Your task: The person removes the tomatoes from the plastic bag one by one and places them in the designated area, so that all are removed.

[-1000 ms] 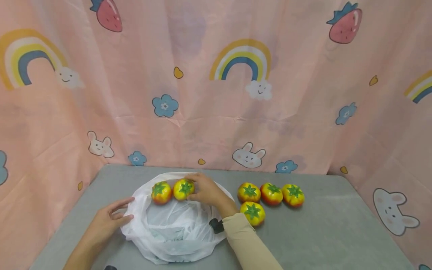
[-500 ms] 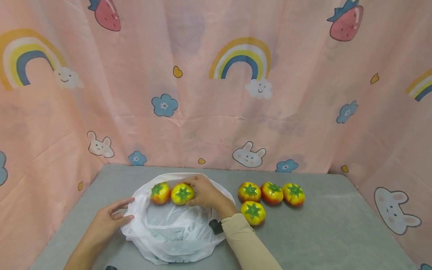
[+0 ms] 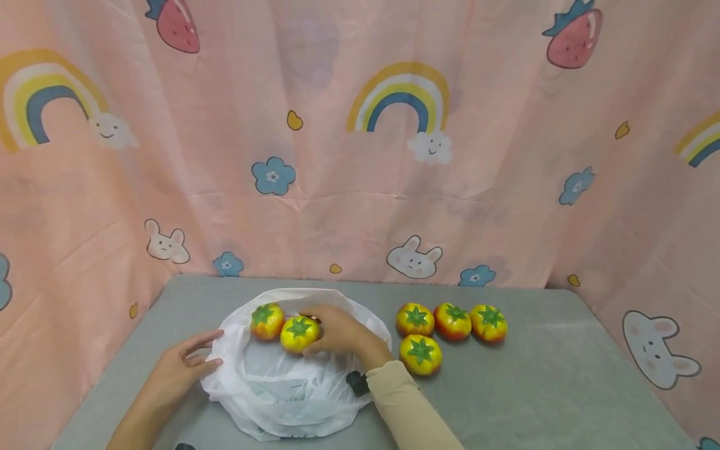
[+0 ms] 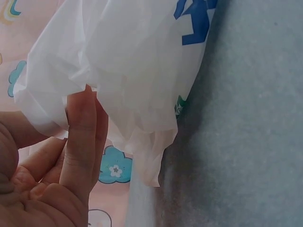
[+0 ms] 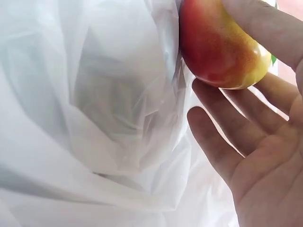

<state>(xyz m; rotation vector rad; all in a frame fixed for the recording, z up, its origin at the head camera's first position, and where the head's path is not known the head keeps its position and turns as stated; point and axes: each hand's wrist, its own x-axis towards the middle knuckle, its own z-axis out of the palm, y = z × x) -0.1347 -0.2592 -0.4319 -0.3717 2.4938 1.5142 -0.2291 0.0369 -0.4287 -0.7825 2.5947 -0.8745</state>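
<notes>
A white plastic bag (image 3: pixel 270 409) lies with its mouth spread wide on the left half of the table. My left hand (image 3: pixel 175 370) pinches its left rim; in the left wrist view the film passes between thumb and fingers (image 4: pixel 81 142). Inside the bag's mouth, my right hand (image 3: pixel 337 331) holds a yellow-red tomato (image 3: pixel 300 334) with a green star-shaped calyx. The right wrist view has the thumb on one side of this tomato (image 5: pixel 222 47) and fingertips on the other. A second tomato (image 3: pixel 267 322) sits just left of it in the bag.
Several more tomatoes stand right of the bag: a row of three, with its middle tomato (image 3: pixel 452 322), and a single nearer tomato (image 3: pixel 420 355). The grey table (image 3: pixel 551 381) ends at a pink printed curtain (image 3: pixel 337 231) behind.
My right hand has moved the held tomato slightly left and nearer to me within the bag's mouth. The left hand stays at the rim.
</notes>
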